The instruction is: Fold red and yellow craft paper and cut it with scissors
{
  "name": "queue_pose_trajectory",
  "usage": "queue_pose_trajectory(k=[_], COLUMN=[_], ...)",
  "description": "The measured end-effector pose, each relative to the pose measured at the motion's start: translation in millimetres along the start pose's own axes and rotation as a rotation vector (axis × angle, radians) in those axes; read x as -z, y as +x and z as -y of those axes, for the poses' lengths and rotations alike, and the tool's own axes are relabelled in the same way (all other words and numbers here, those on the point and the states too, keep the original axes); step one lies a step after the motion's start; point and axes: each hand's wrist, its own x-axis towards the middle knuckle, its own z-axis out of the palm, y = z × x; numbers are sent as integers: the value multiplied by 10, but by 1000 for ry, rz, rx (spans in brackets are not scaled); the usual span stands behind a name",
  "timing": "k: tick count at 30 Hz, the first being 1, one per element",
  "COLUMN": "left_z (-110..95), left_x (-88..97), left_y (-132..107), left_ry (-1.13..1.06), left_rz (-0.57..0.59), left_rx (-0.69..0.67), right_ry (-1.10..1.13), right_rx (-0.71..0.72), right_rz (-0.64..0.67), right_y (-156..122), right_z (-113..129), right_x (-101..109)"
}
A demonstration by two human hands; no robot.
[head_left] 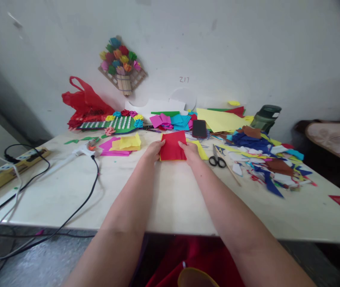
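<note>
Both hands hold a square of red paper (173,146) upright-tilted over the middle of the table, with a thin yellow edge showing along its bottom and left side. My left hand (154,150) grips the left edge, thumb on the front. On the right edge, my right hand (190,152) does the same; the other fingers are hidden behind the paper. Just right of that hand lies a yellow paper piece (200,150). Black-handled scissors (217,160) rest beside it, near a thin wooden stick (231,171). Yellow sheets (126,142) lie on magenta paper (107,146) to the left.
A glue gun (87,149) with a black cord lies left, near a power strip (29,155). Behind are a red bag (83,101), paper flowers (124,113), a phone (199,128) and a green bottle (266,118). Paper scraps (277,167) cover the right side.
</note>
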Motion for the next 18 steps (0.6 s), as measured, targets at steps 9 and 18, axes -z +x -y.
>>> queue_pose_trajectory(k=[9,18], left_z=[-8,37], left_x=[34,95], left_y=[-17,38], left_ry=[130,270], left_rz=[-93,-71], left_rx=[-93,-168], right_ry=[-98,-100], right_rx=[60,107], right_rz=[-97,-123], right_y=[29,152], right_z=[-36,-168], right_x=[11,13])
